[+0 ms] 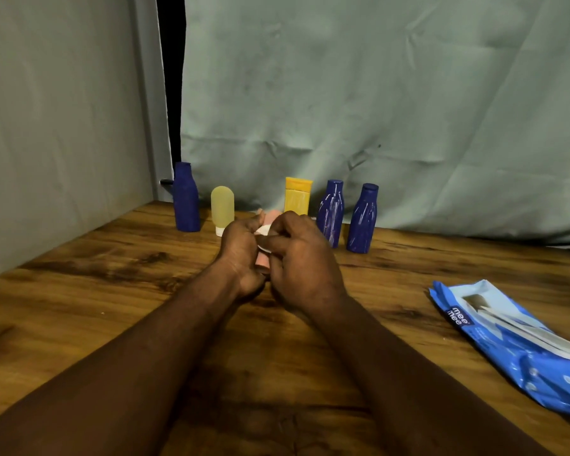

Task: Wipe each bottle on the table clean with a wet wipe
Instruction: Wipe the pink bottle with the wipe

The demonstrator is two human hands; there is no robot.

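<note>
My left hand point(241, 255) grips a small pink bottle point(271, 218), mostly hidden between both hands above the middle of the wooden table point(79, 291). My right hand point(301, 258) presses a white wet wipe point(264, 230) against that bottle. Behind the hands, a row stands along the back edge: a dark blue bottle point(186, 197) at the left, a pale yellow tube point(222, 209) on its white cap, a yellow tube point(297, 195), and two more dark blue bottles point(331, 213) point(362, 218) at the right.
A blue wet wipe pack point(514, 347) lies at the table's right edge with its flap open. A grey-green cloth point(375, 93) hangs behind the table, and a grey wall point(56, 126) borders its left side.
</note>
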